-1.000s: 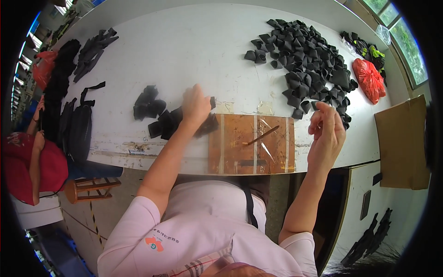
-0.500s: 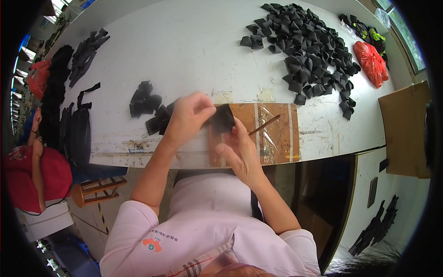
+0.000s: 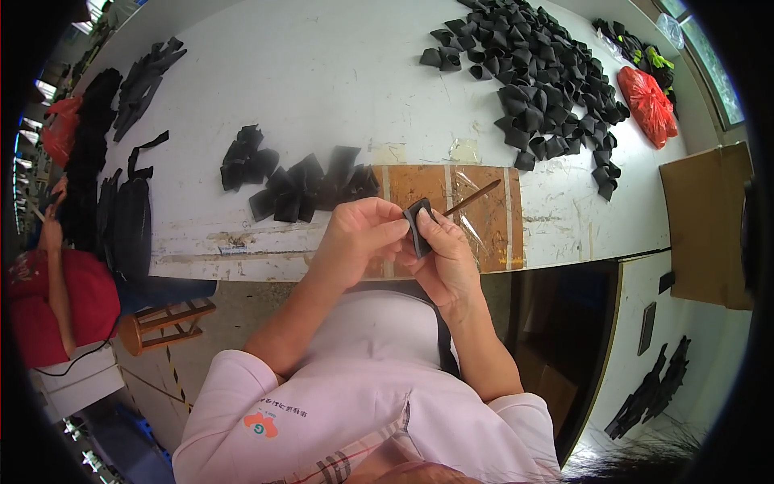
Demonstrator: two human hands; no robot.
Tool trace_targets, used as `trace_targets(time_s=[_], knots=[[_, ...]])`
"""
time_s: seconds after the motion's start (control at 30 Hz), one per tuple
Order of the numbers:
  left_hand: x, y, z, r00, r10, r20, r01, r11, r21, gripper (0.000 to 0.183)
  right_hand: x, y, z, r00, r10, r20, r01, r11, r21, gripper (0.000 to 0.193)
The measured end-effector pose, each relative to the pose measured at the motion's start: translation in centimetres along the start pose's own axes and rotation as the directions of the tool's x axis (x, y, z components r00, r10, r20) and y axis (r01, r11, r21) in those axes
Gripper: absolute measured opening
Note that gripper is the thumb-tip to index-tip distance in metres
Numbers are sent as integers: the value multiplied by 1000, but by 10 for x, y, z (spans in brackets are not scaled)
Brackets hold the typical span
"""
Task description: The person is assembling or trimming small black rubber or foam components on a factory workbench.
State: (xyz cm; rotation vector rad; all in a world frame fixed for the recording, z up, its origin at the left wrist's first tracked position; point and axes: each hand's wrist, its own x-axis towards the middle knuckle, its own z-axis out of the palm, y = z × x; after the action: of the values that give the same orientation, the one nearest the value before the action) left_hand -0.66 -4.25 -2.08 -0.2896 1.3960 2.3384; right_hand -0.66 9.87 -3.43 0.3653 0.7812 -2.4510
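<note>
Head view. The black fabric piece is between the two hands, above the near edge of the white table and in front of the brown board. The left hand is narrowed to a pinch of thumb and fingertips at the piece's left edge; the right hand holds it with the thumb pressed on its face and the other fingers mostly hidden behind. A thin brown stick lies on the board just beyond.

The piece is judged light and flexible, somewhat springy, neither fragile nor very slippery; its folded edges offer the best hold, with thumb and fingers opposed. Similar loose black pieces lie to the left, and a large heap to the right, many showing open loops.

Containers: a tied red plastic bag bulges beside the heap, contents hidden. The cardboard box at right does not show its interior. Below the table, a dark open compartment holds a brown, carton-like shape.
</note>
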Motion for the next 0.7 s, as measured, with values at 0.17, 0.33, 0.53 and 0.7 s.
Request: trace_targets(time_s=[0.17, 0.33, 0.53, 0.7], knots=[[0, -7, -5, 994, 99, -40, -94, 990, 110, 10, 2, 0, 1, 1000, 16, 3, -16, 1000, -4, 16], [-2, -4, -4, 996, 69, -53, -67, 997, 38, 11, 4, 1, -1, 1000, 20, 21, -20, 1000, -9, 16], [-2, -3, -6, 997, 65, -52, -62, 995, 75, 11, 6, 5, -3, 1000, 26, 13, -26, 999, -19, 16], [-2, -8, -5, 972, 180, -152, -121, 936, 330, 7, 0, 9, 2, 863, -505, 16, 167, 255, -952, 24]])
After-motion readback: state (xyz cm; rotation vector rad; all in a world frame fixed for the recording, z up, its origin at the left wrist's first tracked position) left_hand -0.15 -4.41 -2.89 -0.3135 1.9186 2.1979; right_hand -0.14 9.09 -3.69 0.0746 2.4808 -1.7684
